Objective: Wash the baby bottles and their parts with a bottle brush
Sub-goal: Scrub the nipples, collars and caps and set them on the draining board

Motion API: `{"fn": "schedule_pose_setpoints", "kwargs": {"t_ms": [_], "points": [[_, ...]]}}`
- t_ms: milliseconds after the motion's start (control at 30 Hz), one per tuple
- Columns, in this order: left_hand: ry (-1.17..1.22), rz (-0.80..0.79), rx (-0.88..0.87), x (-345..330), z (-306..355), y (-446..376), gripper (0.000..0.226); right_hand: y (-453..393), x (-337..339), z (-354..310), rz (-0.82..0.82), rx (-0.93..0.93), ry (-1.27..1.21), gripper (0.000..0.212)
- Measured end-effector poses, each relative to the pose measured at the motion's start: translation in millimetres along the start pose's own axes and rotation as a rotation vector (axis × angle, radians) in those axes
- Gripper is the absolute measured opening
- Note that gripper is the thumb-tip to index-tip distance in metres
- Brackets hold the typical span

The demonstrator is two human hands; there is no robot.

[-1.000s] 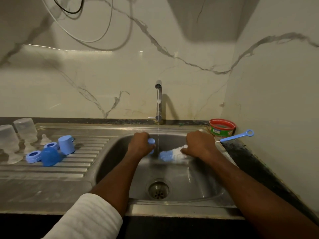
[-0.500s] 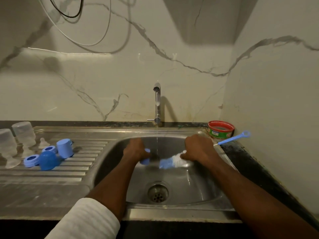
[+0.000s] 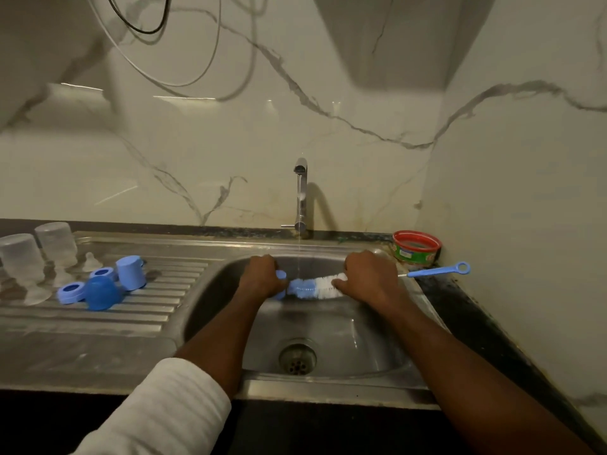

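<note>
From the head view, a stainless steel sink (image 3: 331,387) is set into a dark countertop (image 3: 476,310), with a ribbed draining board (image 3: 147,310) on its left. Behind and to the right rise pale marble-look walls (image 3: 197,159) with grey veins, and dark and light cables (image 3: 184,54) loop across the upper left. A chrome tap (image 3: 300,195) stands at the back of the basin and drops a thin stream of water; the round drain (image 3: 297,356) lies below in the basin floor.

A red-rimmed green tub (image 3: 416,246) sits in the back right corner; its label is too small to read.

Over the basin, the left hand (image 3: 261,279) grips a small light-blue bottle part (image 3: 281,284), mostly hidden by the curled fingers. The right hand (image 3: 369,279) grips the bottle brush (image 3: 317,285) by its stem. Its blue-and-white bristle head points left, touching the blue part under the stream, and its blue looped handle sticks out to the right over the countertop.

On the draining board stand two clear bottles (image 3: 21,257), upside down, with a clear teat (image 3: 91,261) beside them. Just in front sit a blue cup-shaped cap (image 3: 130,272), a darker blue dome cap (image 3: 103,292) and two blue screw rings (image 3: 71,292), close together. A white sleeve (image 3: 164,412) covers the left forearm.
</note>
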State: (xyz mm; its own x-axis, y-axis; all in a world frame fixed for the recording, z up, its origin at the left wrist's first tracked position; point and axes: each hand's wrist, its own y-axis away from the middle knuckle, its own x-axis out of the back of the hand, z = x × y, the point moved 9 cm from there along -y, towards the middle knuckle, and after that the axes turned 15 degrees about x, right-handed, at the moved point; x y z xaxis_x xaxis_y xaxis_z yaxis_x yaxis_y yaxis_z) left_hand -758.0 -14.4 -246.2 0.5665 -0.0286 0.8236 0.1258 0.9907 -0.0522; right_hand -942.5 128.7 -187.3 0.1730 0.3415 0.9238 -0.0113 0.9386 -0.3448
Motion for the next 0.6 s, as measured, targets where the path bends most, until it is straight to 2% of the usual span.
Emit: {"fn": "schedule_pose_setpoints", "kwargs": {"t_ms": [133,267,400,500,600], "points": [[-0.019,0.097,-0.024,20.8,-1.8,20.3,0.031,7.5,-7.8,-1.8,-0.058,-0.017,-0.07,0.045],[-0.132,0.254,-0.023,73.0,-11.9,32.3,0.034,9.5,2.0,1.3,-0.017,-0.06,-0.087,0.041],[-0.213,0.352,-0.024,145.1,-42.5,25.4,0.031,-10.7,31.2,-32.5,0.091,-0.016,-0.073,0.04],[-0.295,0.421,0.049,197.2,-65.3,14.4,0.042,-35.6,58.8,-64.5,0.168,-0.042,-0.036,0.043],[-0.353,0.423,0.136,225.0,-91.8,4.5,0.045,-65.2,77.1,-105.4,0.183,-0.042,-0.089,0.047]]}}
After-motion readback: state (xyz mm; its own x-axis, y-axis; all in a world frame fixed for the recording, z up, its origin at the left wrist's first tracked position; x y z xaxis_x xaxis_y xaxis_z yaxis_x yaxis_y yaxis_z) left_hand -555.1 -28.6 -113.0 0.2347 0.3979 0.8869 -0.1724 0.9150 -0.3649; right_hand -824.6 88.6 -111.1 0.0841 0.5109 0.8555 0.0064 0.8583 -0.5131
